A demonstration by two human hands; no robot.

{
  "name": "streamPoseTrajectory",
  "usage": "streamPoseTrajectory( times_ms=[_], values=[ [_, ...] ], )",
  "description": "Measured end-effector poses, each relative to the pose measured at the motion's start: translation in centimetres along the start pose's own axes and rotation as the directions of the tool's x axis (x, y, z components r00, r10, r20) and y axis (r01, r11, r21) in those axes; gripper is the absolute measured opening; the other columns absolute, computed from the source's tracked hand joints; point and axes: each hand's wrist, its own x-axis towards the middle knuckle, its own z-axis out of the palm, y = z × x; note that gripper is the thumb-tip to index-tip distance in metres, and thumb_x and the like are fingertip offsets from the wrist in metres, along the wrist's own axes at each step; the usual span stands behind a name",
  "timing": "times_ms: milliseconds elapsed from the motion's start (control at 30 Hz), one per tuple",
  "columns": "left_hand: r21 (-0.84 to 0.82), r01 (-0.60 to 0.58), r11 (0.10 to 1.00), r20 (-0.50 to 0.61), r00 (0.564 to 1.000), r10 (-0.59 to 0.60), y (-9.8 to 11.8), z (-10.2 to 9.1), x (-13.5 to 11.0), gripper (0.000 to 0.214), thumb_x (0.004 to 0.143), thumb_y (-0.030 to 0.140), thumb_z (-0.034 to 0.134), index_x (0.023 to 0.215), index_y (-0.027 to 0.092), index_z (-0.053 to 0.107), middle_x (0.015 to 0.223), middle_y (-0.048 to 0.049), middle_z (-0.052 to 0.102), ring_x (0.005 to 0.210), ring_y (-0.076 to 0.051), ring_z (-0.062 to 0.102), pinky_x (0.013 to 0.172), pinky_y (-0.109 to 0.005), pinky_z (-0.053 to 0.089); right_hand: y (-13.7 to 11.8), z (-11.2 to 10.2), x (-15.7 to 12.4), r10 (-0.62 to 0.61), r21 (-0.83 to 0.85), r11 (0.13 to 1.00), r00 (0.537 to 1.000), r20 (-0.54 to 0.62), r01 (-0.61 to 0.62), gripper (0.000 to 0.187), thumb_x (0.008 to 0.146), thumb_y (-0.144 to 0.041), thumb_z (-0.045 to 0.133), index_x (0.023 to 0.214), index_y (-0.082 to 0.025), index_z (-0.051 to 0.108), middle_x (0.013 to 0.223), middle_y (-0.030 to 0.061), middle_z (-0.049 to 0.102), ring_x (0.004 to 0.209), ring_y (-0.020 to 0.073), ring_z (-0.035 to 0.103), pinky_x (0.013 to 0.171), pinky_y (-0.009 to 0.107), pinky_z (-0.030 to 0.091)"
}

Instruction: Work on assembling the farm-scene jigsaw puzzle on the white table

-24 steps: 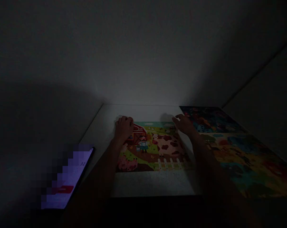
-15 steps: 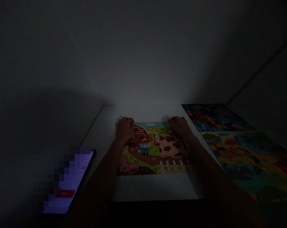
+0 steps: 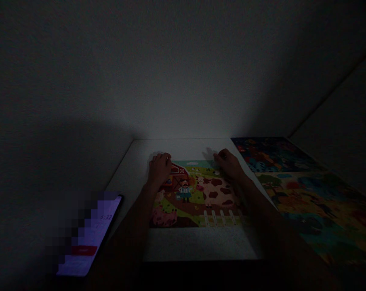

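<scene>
A farm-scene jigsaw puzzle [image 3: 198, 194] with a red barn, a farmer, a spotted cow and a pink pig lies flat on a white table [image 3: 198, 244] in a dark room. My left hand [image 3: 159, 169] rests on the puzzle's far left corner over the barn, its fingers curled down. Resting on the far right corner is my right hand [image 3: 230, 163], fingers bent and pressed onto the pieces. Neither hand lifts anything that I can make out.
Two larger colourful pictures or puzzles [image 3: 310, 198] lie along the right side of the table. A lit phone [image 3: 89, 234] lies at the lower left, beside the table's edge. A plain wall [image 3: 183, 81] stands right behind the table.
My right hand moved left from the table's bare strip onto the puzzle's far right corner and settled there. The left hand stayed on the barn corner. The view shifted slightly downward.
</scene>
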Motion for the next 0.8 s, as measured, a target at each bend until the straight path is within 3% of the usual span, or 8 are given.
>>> streamPoseTrajectory(
  times_ms=[200, 333, 467, 667, 800],
  values=[
    [-0.222, 0.041, 0.974, -0.116, 0.991, -0.068, -1.2, 0.4, 0.8, 0.027, 0.082, 0.014, 0.044, 0.094, 0.021, 0.068, 0.103, -0.0079, 0.068, 0.105, -0.023, 0.059, 0.099, -0.040, 0.045, 1.2, -0.2, 0.3, 0.003, 0.292, 0.956, 0.999, 0.040, -0.014, 0.033, 0.077, -0.053, 0.057, 0.088, -0.021, 0.058, 0.087, 0.0041, 0.065, 0.078, 0.0192, 0.060, 0.065, 0.030, 0.049],
    [-0.436, 0.162, 0.885, -0.171, 0.951, -0.259, -1.8, 0.5, 1.2, 0.028, 0.078, 0.016, 0.043, 0.088, 0.021, 0.069, 0.097, -0.0062, 0.069, 0.096, -0.022, 0.063, 0.090, -0.036, 0.050, 1.6, -0.6, 0.5, 0.082, 0.480, 0.865, 0.986, 0.146, -0.143, 0.036, 0.069, -0.051, 0.064, 0.090, -0.022, 0.059, 0.093, 0.0029, 0.063, 0.076, 0.0177, 0.059, 0.057, 0.028, 0.051],
    [-0.591, 0.263, 0.762, -0.128, 0.903, -0.411, -2.1, 0.3, 1.4, 0.025, 0.077, 0.022, 0.045, 0.085, 0.020, 0.069, 0.088, -0.0033, 0.070, 0.083, -0.020, 0.065, 0.078, -0.031, 0.050, 1.8, -1.3, 0.6, 0.075, 0.530, 0.830, 0.976, 0.203, -0.174, 0.035, 0.063, -0.044, 0.068, 0.089, -0.021, 0.062, 0.093, 0.0027, 0.065, 0.078, 0.0170, 0.061, 0.060, 0.027, 0.053],
    [-0.627, 0.256, 0.736, -0.120, 0.902, -0.416, -2.2, 0.0, 1.3, 0.022, 0.075, 0.024, 0.047, 0.083, 0.020, 0.067, 0.085, -0.0026, 0.071, 0.081, -0.020, 0.065, 0.076, -0.030, 0.049, 1.8, -1.6, 0.6, 0.055, 0.535, 0.822, 0.962, 0.268, -0.196, 0.035, 0.061, -0.035, 0.070, 0.092, -0.020, 0.066, 0.090, 0.0021, 0.067, 0.070, 0.0148, 0.061, 0.062, 0.028, 0.053],
    [-0.616, 0.225, 0.755, -0.141, 0.911, -0.386, -2.2, 0.0, 1.2, 0.021, 0.074, 0.025, 0.049, 0.084, 0.020, 0.067, 0.085, -0.0031, 0.070, 0.078, -0.019, 0.064, 0.074, -0.029, 0.049, 1.5, -1.5, 0.4, 0.084, 0.577, 0.792, 0.972, 0.221, -0.200, 0.034, 0.060, -0.034, 0.070, 0.090, -0.020, 0.066, 0.087, 0.0015, 0.066, 0.067, 0.0144, 0.060, 0.060, 0.029, 0.052]
  ],
)
